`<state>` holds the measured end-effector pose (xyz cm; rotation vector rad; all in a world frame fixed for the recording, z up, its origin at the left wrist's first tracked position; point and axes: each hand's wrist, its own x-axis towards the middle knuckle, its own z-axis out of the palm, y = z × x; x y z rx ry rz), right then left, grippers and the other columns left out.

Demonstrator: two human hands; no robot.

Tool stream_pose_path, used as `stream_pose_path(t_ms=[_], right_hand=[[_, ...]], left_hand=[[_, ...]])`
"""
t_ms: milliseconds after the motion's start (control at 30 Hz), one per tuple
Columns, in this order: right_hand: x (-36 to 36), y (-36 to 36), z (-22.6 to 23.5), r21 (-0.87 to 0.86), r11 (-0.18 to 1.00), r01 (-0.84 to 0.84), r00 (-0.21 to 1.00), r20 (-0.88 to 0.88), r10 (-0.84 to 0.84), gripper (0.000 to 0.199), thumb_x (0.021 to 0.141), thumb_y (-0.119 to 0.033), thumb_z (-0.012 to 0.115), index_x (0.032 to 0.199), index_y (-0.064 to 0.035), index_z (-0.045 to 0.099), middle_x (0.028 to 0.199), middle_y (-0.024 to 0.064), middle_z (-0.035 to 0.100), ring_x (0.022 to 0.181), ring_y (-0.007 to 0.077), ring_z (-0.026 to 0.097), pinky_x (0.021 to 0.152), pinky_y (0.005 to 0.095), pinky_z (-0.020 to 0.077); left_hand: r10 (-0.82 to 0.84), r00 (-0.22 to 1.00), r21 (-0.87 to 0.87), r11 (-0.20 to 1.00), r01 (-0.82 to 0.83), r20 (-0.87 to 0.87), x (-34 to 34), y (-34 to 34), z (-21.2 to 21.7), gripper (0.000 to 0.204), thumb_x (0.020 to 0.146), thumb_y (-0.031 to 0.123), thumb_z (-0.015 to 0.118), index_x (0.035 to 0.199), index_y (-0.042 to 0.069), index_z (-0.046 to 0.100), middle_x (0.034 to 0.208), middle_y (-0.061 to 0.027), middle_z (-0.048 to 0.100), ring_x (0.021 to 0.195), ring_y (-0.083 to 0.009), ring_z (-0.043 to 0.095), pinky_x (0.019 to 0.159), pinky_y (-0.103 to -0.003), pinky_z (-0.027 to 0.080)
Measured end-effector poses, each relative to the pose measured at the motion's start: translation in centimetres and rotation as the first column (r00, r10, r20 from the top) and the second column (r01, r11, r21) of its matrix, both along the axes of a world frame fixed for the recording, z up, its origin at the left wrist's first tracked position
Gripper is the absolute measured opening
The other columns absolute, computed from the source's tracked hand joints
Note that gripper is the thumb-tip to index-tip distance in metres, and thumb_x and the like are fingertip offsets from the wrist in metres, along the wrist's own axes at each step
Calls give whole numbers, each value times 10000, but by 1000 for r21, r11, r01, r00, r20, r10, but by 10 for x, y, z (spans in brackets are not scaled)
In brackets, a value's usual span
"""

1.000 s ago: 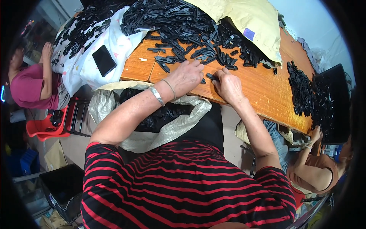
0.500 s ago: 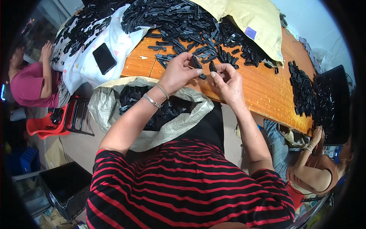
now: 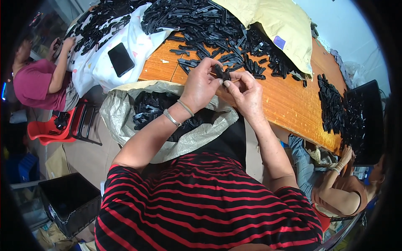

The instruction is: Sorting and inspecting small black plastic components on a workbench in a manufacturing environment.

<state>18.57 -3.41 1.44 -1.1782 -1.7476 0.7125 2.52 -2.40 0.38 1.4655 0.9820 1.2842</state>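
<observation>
We have lifted both hands off the wooden table since a second ago, when they pressed low on its near edge; now the left hand and right hand meet in the air above the open sack, pinching one small black plastic piece between closed fingertips. So picking is done and handling has begun. Its long axis seems to run up and away toward the black heap, though we cannot tell for sure.
</observation>
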Motion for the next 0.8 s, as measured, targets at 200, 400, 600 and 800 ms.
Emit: stream_pose_path(t_ms=[200,400,600,800], right_hand=[[-3,0,2,222,975,6,997,68,-21,192,797,32,697,980,12,641,880,56,577,694,94,611,638,225,507],[-8,-6,8,327,945,19,994,95,-52,309,792,17,708,1080,-15,602,926,68,591,783,129,617,683,235,529],[-11,-14,-4,-45,990,-131,953,-281,114,363,817,-27,716,1131,1,535,1018,68,611,854,111,624,733,253,537],[-15,-16,-11,-35,989,-142,977,-168,134,293,815,-8,695,1066,-3,544,946,39,608,797,86,609,688,226,503]], left_hand=[[-24,993,12,1000,23,115,5,-17,14,401,841,-92,585,1213,-15,456,1045,-84,607,996,-121,602,861,-250,506],[51,999,137,989,-53,19,4,-30,19,385,847,-25,634,1200,-35,480,1061,-101,627,961,-132,621,834,-255,514],[175,980,328,935,-136,-93,-1,-34,22,244,819,27,677,1043,16,580,866,-81,659,810,-177,680,698,-286,543],[77,997,250,965,-72,-12,-7,-43,21,183,839,33,662,998,8,573,841,-51,642,773,-149,653,725,-267,522]])
